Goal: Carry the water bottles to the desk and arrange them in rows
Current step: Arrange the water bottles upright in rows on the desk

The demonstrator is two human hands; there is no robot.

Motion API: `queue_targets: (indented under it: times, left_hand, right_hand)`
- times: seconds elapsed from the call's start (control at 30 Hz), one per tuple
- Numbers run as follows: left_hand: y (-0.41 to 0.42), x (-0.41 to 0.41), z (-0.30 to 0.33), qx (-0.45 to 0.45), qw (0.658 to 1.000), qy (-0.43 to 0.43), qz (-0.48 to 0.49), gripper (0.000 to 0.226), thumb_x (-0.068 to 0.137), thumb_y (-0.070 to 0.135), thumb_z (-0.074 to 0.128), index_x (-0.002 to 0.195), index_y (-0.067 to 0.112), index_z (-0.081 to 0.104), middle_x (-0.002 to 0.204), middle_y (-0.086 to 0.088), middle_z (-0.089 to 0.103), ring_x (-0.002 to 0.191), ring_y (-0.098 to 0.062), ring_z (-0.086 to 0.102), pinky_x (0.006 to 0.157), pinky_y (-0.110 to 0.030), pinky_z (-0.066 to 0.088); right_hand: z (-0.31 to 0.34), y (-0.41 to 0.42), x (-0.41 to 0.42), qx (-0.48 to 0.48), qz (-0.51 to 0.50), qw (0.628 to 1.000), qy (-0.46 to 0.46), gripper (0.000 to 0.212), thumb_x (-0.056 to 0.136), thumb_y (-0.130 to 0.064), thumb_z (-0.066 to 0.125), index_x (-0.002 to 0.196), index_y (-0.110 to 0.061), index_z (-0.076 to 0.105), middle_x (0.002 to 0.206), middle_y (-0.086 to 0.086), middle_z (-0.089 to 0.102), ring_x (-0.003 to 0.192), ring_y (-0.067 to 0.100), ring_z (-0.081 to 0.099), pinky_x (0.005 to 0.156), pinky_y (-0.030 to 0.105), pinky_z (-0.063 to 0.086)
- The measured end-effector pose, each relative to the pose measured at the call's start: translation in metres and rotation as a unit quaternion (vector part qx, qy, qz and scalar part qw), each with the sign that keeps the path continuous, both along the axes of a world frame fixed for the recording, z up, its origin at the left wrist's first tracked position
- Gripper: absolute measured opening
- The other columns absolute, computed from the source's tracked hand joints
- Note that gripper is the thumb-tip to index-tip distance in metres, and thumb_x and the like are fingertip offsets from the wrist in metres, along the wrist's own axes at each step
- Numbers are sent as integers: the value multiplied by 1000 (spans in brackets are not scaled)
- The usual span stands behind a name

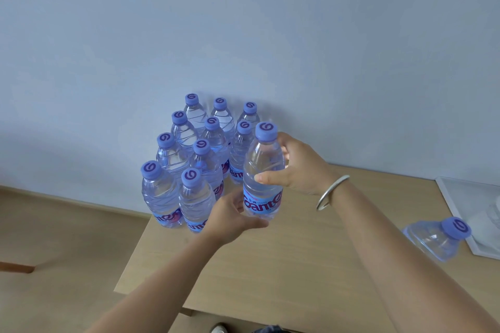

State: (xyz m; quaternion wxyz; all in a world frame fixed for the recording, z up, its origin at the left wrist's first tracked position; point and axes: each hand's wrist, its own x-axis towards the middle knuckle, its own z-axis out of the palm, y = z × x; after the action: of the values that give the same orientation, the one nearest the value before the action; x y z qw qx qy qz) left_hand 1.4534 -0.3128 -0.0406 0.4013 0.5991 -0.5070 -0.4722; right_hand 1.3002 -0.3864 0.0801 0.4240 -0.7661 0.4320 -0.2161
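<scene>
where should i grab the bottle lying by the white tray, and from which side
Grip the lying bottle around its clear body, coming from above. It lies on the desk, cap toward the white tray, so the round flank faces up.

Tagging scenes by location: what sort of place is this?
Probably a home or office room, not a shop or warehouse. A light wooden desk stands against a plain pale wall, wood-look flooring lies beside it, and a white framed picture lies on the desk's right end.
</scene>
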Motion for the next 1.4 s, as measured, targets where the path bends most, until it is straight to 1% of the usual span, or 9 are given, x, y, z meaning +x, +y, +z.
queue_targets:
  times: [0.17, 0.37, 0.57, 0.63, 0.73, 0.97, 1.1, 1.3, 1.4]
  left_hand:
    - [2, 8, -12, 55, 996, -63, 11, 65, 58, 19, 85, 116, 27, 58, 108, 13, 68, 104, -6, 61, 95, -24, 44]
    - [8, -4, -26, 103, 988, -91, 73, 61, 77, 19, 72, 132, 26, 47, 120, 8, 62, 103, -6, 54, 80, -20, 38]
    - [9, -8, -31, 142, 975, -113, 131, 48, 83, 14, 62, 129, 14, 48, 83, 21, 49, 83, -7, 46, 64, -21, 36]
    - [9, -9, -32, 156, 972, -126, 126, 53, 83, 11, 61, 133, 11, 43, 106, 7, 60, 94, -14, 50, 71, -20, 36]
    - [10, -10, -33, 170, 970, -134, 111, 59, 85, 10, 58, 139, 11, 35, 134, -7, 51, 118, -21, 49, 80, -21, 36]
    - [5, -9, -31, 196, 969, -104, 113, 51, 89, 6, 44, 139, 8, 34, 133, -12, 49, 107, -21, 49, 81, -24, 39]
    - [-1, -10, -30, 207, 967, -108, 106, 47, 90, 5, 42, 136, 3, 36, 132, -16, 48, 119, -27, 47, 86, -23, 36]
    - [-5, -15, -30, 218, 965, -88, 121, 51, 89, 6, 44, 138, 8, 33, 128, -11, 47, 111, -28, 52, 90, -33, 45]
    - [-6, -18, -30, 212, 965, -90, 125, 48, 88, 6, 44, 135, 9, 36, 134, -9, 42, 110, -28, 51, 89, -34, 45]
  right_hand:
    - [-26, 2, 6, 35, -13, 999, -33, 52, 61, -26, 83, 103, -35, 54, 101, -12, 68, 93, 5, 65, 87, 32, 53]
    - [-57, -1, 15, 55, -41, 997, -41, 61, 53, -37, 81, 108, -30, 54, 103, -11, 67, 96, 8, 64, 88, 37, 53]
    - [-77, -8, 24, 53, -62, 996, -35, 55, 57, -31, 82, 106, -28, 56, 98, -11, 67, 92, 7, 64, 83, 28, 52]
    - [-81, -9, 29, 51, -63, 996, -39, 56, 60, -27, 83, 107, -29, 54, 98, -13, 66, 92, 6, 63, 79, 22, 49]
    - [-86, -11, 38, 48, -64, 996, -40, 56, 61, -25, 83, 108, -29, 51, 100, -14, 63, 92, 5, 61, 76, 17, 44]
    - [-95, -18, 52, 32, -49, 998, -29, 60, 61, -22, 84, 111, -29, 51, 109, -9, 61, 100, 11, 57, 86, 22, 44]
    - [-96, -23, 55, 24, -39, 999, -23, 61, 61, -23, 84, 112, -26, 52, 109, -6, 62, 101, 13, 57, 89, 26, 45]
    - [-100, -28, 57, -6, -50, 999, -14, 61, 61, -20, 84, 114, -18, 54, 110, -3, 39, 95, 5, 46, 85, 17, 38]
    - [-101, -31, 56, -14, -41, 999, -8, 62, 62, -19, 84, 116, -17, 54, 108, -2, 41, 97, 8, 46, 85, 15, 36]
